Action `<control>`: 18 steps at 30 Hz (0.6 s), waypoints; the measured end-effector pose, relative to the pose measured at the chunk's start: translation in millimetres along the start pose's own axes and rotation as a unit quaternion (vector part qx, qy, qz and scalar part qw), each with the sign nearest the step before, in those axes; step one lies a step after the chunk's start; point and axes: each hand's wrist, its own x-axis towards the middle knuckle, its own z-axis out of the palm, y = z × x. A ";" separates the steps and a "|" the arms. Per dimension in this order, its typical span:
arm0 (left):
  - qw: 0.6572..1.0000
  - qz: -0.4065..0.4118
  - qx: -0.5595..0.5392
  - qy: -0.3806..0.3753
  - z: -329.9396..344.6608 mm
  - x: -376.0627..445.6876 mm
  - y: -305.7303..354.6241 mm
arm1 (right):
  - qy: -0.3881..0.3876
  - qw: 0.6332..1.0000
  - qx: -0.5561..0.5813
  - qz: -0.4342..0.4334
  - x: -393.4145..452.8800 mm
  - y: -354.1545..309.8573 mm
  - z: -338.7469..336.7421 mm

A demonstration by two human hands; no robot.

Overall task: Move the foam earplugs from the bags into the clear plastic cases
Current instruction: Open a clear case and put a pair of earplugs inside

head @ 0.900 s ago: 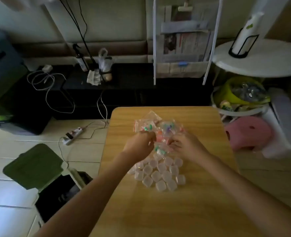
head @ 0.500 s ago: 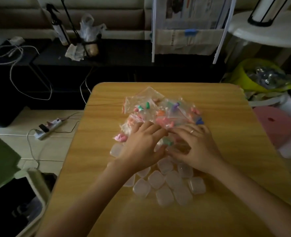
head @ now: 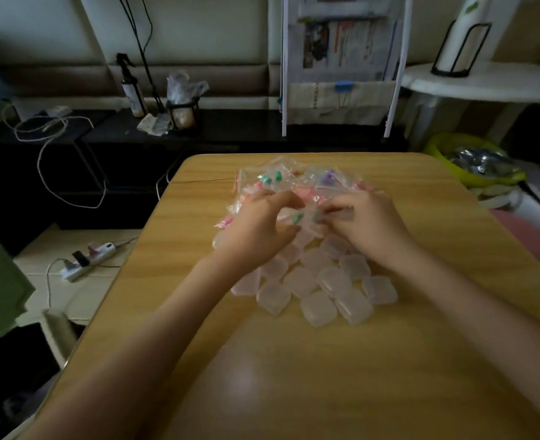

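Nearest on the wooden counter point(head: 294, 376) lies a cluster of clear plastic cases point(head: 318, 285), all seemingly closed and gathered within easy reach, probably so each can be filled in turn. Just beyond them the left hand point(head: 257, 228) and right hand point(head: 368, 222) meet over one small bag point(head: 303, 216) holding green earplugs point(head: 296, 218), fingers curled and pinching its two sides, apparently to pull it open. Farther off sits the pile of bags point(head: 297, 182) with the remaining earplugs.
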 end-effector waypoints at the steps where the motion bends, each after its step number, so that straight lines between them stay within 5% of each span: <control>1: 1.000 -0.015 -0.004 0.009 -1.9 -1.1 2.8 | 0.005 0.999 0.024 0.023 -3.0 -6.7 -3.5; 9: 0.986 -0.120 -0.109 0.024 -26.6 -27.6 44.1 | 0.006 0.956 0.249 0.155 -30.3 -41.9 -21.6; 13: 0.964 -0.162 -0.206 0.054 -34.8 -47.3 55.7 | -0.029 0.885 0.415 0.209 -53.7 -60.7 -24.2; 18: 0.913 -0.232 -0.333 0.044 -35.7 -69.0 64.8 | -0.004 0.868 0.440 0.231 -66.6 -68.5 -28.7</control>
